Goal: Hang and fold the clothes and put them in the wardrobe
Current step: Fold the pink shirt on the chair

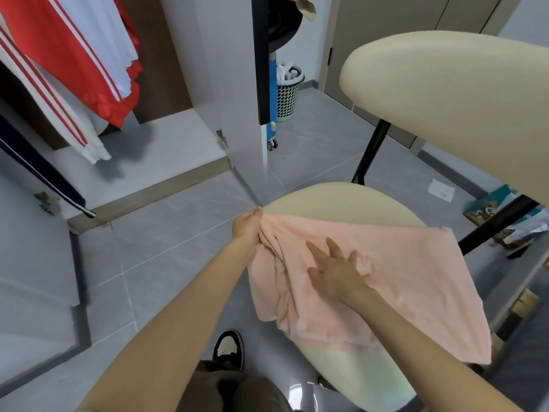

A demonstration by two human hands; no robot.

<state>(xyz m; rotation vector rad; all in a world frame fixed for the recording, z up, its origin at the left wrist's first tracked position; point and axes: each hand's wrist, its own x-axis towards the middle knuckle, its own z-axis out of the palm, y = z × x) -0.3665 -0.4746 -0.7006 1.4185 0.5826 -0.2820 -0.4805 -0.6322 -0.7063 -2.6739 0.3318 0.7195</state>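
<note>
Gripping bunched edge of pink garment [410,281] at rim of chair seat [341,200] with left hand [248,226] for tension; pressing right hand [335,270] flat, fingers apart, mid-seat, probably smoothing before folding.

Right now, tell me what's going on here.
A person is handling a pink cloth that lies on a cream chair seat. The left hand grips a bunched edge of it, while the right hand presses flat on its middle, fingers spread. The wardrobe beside it stands open, with red and white clothes hanging inside.
</note>
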